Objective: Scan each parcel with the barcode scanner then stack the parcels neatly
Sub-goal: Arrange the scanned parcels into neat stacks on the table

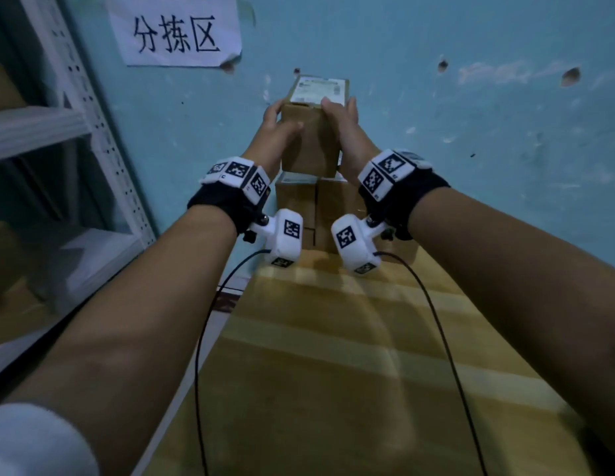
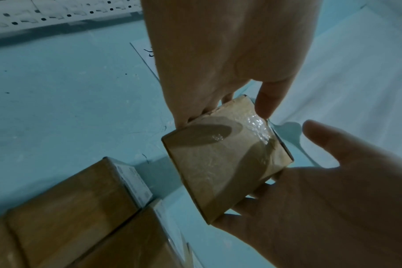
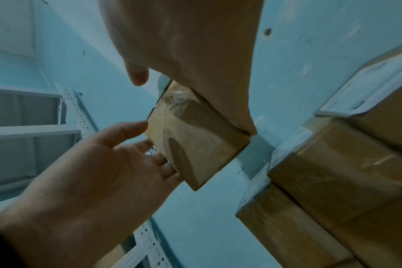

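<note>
I hold a small brown cardboard parcel (image 1: 311,142) between both hands, close to the blue wall. A white label (image 1: 318,89) covers its top face. My left hand (image 1: 276,120) grips its left side with the thumb across the near face. My right hand (image 1: 345,118) grips the right side, thumb on the top edge. Under it stands a stack of brown parcels (image 1: 299,204). In the wrist views the held parcel (image 2: 225,163) (image 3: 195,145) hangs clear of that stack (image 2: 69,208) (image 3: 333,181). No scanner is in view.
The stack stands at the far end of a yellowish wooden table (image 1: 333,355), against the wall. A white metal shelf rack (image 1: 93,115) stands to the left. A paper sign (image 1: 175,29) hangs on the wall above. Two black cables (image 1: 199,338) trail from my wrists.
</note>
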A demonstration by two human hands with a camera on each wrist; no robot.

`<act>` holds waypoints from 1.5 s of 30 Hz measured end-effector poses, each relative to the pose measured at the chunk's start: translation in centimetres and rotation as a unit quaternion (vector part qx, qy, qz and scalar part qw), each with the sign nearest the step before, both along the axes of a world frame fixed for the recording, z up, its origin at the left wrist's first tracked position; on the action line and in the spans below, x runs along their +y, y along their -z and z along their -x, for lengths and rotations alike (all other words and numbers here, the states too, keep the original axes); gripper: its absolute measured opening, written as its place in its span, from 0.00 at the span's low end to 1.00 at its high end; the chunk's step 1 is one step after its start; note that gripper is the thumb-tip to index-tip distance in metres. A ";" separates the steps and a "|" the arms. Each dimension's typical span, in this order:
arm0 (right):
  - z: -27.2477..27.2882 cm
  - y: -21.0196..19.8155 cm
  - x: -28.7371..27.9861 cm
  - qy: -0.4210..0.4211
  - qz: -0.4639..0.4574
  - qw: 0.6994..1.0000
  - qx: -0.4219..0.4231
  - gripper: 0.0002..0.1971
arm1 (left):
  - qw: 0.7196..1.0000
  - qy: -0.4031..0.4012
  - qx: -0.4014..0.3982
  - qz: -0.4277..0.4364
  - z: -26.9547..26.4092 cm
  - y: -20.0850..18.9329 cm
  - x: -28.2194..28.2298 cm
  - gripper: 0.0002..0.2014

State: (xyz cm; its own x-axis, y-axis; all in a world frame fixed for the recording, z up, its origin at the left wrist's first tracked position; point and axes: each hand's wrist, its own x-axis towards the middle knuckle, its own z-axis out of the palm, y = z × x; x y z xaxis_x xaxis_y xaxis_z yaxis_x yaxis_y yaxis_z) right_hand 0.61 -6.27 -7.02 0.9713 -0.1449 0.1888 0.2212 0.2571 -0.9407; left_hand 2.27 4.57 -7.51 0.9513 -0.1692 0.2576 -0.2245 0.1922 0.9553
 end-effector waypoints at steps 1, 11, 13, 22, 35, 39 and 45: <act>-1.2 0.1 0.1 0.003 0.000 1.000 -0.006 0.37 | 1.000 -0.002 -0.002 0.001 -1.2 0.2 0.1 0.30; -8.5 4.0 0.6 0.026 0.036 0.999 0.018 0.44 | 1.000 -0.008 0.000 -0.007 -8.3 3.9 0.3 0.25; -8.7 4.3 1.0 0.033 0.059 0.997 0.025 0.53 | 1.000 -0.006 0.004 -0.002 -8.8 4.5 0.3 0.25; -10.2 6.3 1.7 0.064 0.093 0.994 0.007 0.59 | 0.999 0.013 -0.024 -0.032 -10.8 6.5 1.2 0.24; -9.9 7.5 2.6 0.087 0.186 0.978 -0.022 0.43 | 0.997 0.026 0.067 -0.008 -10.7 7.5 2.1 0.25; -9.7 7.3 2.6 0.098 0.183 0.978 -0.022 0.42 | 0.996 0.053 0.072 0.015 -10.6 7.2 1.7 0.25; -9.2 7.3 2.2 0.123 0.198 0.971 -0.057 0.39 | 0.996 0.031 0.089 0.001 -11.1 7.6 1.3 0.25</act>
